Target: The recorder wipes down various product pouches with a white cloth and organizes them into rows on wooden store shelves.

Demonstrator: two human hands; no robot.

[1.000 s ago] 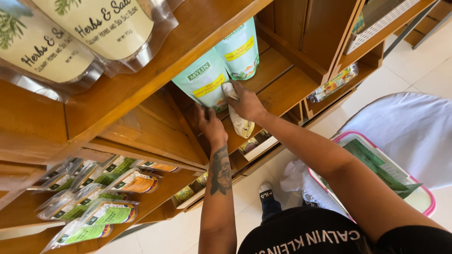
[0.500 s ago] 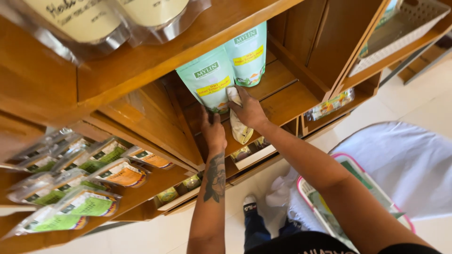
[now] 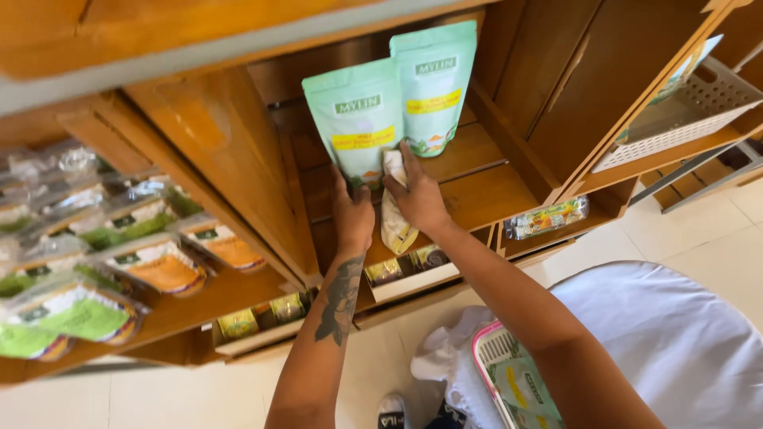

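Note:
Two mint-green stand-up pouches stand on a wooden shelf [image 3: 485,199]: the nearer pouch [image 3: 358,119] on the left, the second pouch [image 3: 435,79] behind it to the right. My left hand [image 3: 352,216] rests at the bottom of the nearer pouch, fingers on its lower edge. My right hand [image 3: 420,199] presses a crumpled cream cloth [image 3: 395,226] against the shelf board just in front of the pouches. The cloth hangs down over the shelf edge.
Clear packets of green and orange food [image 3: 159,262] lie on the left shelf. Small packets [image 3: 548,218] sit on lower ledges. A white plastic basket [image 3: 683,111] stands upper right. A pink-rimmed basket [image 3: 509,381] with pouches and a white round surface [image 3: 675,342] are below me.
The view has shifted so the shelf with the pouches sits more central. Both hands stay at the bottom of the nearer pouch, the right still on the cloth.

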